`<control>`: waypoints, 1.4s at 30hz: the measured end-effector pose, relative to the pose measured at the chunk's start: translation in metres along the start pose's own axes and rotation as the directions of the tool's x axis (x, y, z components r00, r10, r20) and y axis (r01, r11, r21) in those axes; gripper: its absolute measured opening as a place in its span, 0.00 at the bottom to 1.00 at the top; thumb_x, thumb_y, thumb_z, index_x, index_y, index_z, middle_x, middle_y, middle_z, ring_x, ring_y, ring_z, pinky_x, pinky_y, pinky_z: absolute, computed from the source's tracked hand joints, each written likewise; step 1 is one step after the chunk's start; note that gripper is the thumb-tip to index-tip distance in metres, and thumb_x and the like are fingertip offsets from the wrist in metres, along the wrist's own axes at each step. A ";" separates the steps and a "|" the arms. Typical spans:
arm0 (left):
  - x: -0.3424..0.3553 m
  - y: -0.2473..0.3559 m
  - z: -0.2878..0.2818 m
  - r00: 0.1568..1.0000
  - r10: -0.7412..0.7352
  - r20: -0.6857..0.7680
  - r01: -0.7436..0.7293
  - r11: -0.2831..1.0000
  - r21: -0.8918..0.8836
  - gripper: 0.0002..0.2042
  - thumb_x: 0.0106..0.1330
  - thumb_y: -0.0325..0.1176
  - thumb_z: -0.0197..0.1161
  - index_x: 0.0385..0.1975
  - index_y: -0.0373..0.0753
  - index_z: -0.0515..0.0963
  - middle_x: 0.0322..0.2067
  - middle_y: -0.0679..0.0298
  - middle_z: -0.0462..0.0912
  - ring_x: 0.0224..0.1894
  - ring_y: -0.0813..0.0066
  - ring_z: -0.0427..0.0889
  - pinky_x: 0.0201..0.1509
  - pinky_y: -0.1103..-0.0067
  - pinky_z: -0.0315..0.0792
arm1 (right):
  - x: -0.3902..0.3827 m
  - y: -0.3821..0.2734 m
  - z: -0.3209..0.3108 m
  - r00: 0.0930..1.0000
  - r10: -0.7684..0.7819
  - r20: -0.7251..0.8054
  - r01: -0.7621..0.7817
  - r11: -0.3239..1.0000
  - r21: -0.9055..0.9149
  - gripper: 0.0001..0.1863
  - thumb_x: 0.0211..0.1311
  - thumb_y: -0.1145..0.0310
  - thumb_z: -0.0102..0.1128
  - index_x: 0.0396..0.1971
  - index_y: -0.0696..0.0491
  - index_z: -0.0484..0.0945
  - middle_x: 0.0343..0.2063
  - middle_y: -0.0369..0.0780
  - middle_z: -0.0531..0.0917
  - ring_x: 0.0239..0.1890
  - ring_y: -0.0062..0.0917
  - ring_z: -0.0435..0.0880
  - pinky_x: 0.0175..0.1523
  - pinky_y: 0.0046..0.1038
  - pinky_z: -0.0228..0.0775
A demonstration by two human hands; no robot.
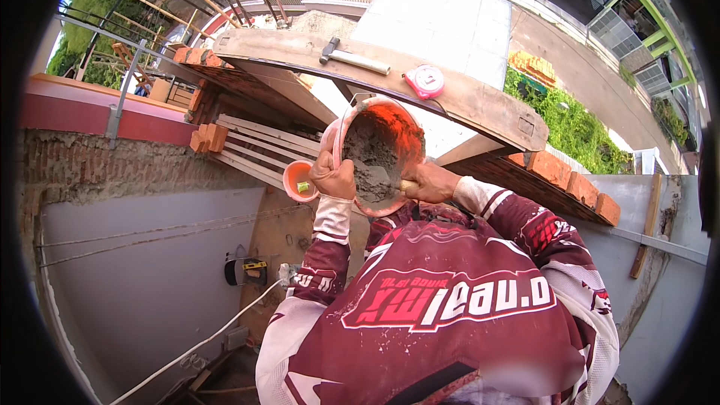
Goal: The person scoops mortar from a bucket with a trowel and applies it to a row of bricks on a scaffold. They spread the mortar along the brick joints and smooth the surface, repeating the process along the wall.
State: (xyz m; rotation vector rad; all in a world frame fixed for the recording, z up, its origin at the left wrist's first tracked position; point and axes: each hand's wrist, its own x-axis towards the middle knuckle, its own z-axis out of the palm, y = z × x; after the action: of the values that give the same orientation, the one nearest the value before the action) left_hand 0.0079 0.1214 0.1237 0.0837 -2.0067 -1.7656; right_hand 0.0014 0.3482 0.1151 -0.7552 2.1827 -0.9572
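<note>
An orange bucket [407, 135] of grey mortar [365, 154] is tilted toward me in the middle of the view. My left hand [334, 178] is closed on the bucket at its left side. My right hand [431, 184] grips a pale handle [409, 185], likely a trowel's, at the bucket's lower right; its blade is hidden. A smaller orange container [293, 175] with a small yellow-green item inside is just left of my left hand. Beyond the bucket, a hammer [358, 60] and a pink tape measure [423, 82] lie on a wooden board [506, 124].
Red bricks [551, 169] line the ledge at right, with more at left beside stacked timber slats [244, 139]. Below left are a grey wall [127, 270], wires and a white cable [202, 345]. A street [600, 105], greenery and a metal railing [120, 105] lie beyond.
</note>
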 end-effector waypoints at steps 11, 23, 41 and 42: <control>0.000 -0.005 -0.003 1.000 0.014 -0.007 -0.013 0.996 0.088 0.02 0.47 0.16 0.52 0.17 0.29 0.69 0.49 0.53 0.83 0.29 0.85 0.75 0.28 0.84 0.67 | -0.025 -0.020 -0.037 0.927 -0.082 -0.367 -0.197 0.724 -0.661 0.11 0.61 0.67 0.51 0.42 0.53 0.77 0.32 0.43 0.82 0.32 0.37 0.85 0.34 0.41 0.74; -0.007 -0.010 -0.009 0.986 -0.158 -0.044 0.159 0.987 0.011 0.14 0.45 0.15 0.49 0.30 0.25 0.80 0.43 0.60 0.85 0.33 0.83 0.79 0.37 0.85 0.71 | -0.038 -0.007 0.010 0.948 0.035 -0.316 -0.071 0.992 -0.103 0.14 0.60 0.60 0.57 0.41 0.51 0.80 0.29 0.47 0.83 0.33 0.41 0.84 0.39 0.42 0.74; -0.013 -0.016 0.012 0.990 -0.111 0.090 0.113 0.994 -0.014 0.12 0.47 0.16 0.52 0.32 0.24 0.79 0.47 0.60 0.85 0.29 0.88 0.73 0.29 0.87 0.66 | -0.048 0.018 0.019 0.955 0.033 -0.294 -0.050 0.997 -0.053 0.15 0.60 0.57 0.57 0.36 0.52 0.82 0.29 0.49 0.83 0.33 0.44 0.84 0.40 0.43 0.75; -0.014 -0.017 0.008 0.986 -0.154 0.062 0.157 0.986 -0.048 0.12 0.47 0.16 0.52 0.31 0.24 0.79 0.47 0.60 0.85 0.28 0.88 0.73 0.29 0.87 0.66 | -0.055 0.017 0.017 0.911 -0.039 -0.411 -0.016 0.991 -0.130 0.15 0.61 0.57 0.57 0.37 0.52 0.82 0.29 0.49 0.83 0.33 0.43 0.84 0.40 0.42 0.75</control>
State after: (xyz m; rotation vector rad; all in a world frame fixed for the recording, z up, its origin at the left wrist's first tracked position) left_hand 0.0130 0.1308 0.1029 0.1787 -2.0415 -1.9364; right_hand 0.0449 0.3898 0.1096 -0.6706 2.6324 -1.0654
